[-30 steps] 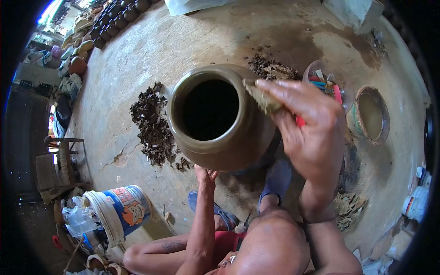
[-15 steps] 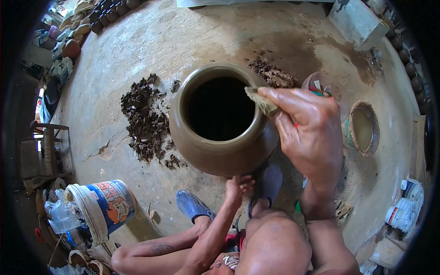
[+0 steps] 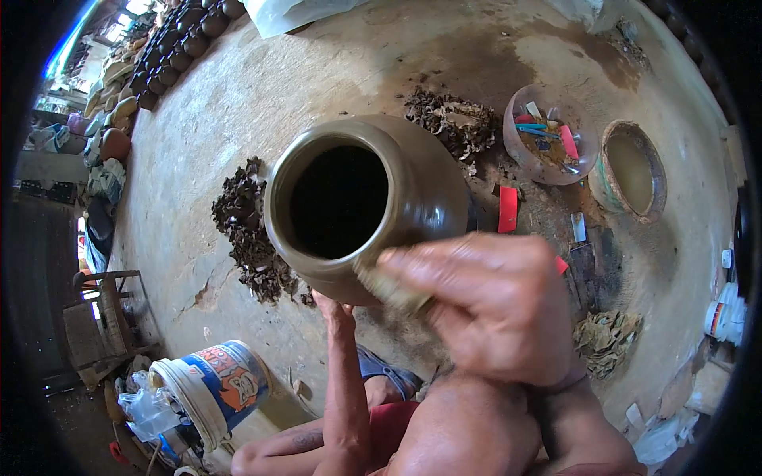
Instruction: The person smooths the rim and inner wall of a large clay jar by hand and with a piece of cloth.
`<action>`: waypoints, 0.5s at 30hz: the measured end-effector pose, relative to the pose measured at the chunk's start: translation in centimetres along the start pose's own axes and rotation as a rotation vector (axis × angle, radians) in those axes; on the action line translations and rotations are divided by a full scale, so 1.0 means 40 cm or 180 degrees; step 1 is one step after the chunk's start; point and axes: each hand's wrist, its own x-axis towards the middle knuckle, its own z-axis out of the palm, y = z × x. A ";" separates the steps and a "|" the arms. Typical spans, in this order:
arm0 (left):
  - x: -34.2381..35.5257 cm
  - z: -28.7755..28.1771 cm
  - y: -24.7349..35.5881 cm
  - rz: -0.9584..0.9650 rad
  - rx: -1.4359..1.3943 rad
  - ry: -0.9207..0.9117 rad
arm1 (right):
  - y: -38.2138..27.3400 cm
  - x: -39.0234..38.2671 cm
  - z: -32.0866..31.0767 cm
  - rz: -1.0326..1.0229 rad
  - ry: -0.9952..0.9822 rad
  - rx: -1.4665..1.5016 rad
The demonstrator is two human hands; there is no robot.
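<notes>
A large olive-brown clay pot (image 3: 432, 186), glossy and wide-mouthed with a dark interior, stands in the middle. My right hand (image 3: 492, 305) is closed on a tan, frayed pad (image 3: 397, 293) at the near right side of its rim, slightly blurred by motion. At the pot's lower near edge, my left hand (image 3: 333, 308) touches it from below; its fingers are largely hidden by the pot.
Dark clay scraps (image 3: 254, 262) lie on both sides. A clear tub of tools (image 3: 524, 159), a basin of cloudy liquid (image 3: 635, 174), red pieces (image 3: 508, 208) and crumpled material (image 3: 603, 341) are rightward. A white bucket (image 3: 202, 397), chair (image 3: 111, 317) and stacked dark pots (image 3: 182, 44) are leftward.
My right hand with the pad has moved down along the rim toward me. My left hand has shifted left under the pot since half a second ago. The view has shifted slightly.
</notes>
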 end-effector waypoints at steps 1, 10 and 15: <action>0.009 0.012 0.014 0.0048 0.0011 -0.0024 | 0.018 0.006 -0.010 -0.0059 0.0331 0.0002; -0.004 0.083 -0.059 0.0305 0.0095 0.0035 | 0.158 0.069 0.062 0.0690 0.1024 0.0455; -0.169 0.032 -0.271 -0.1051 0.0099 -0.0625 | 0.127 0.050 0.112 0.0794 0.1230 0.0742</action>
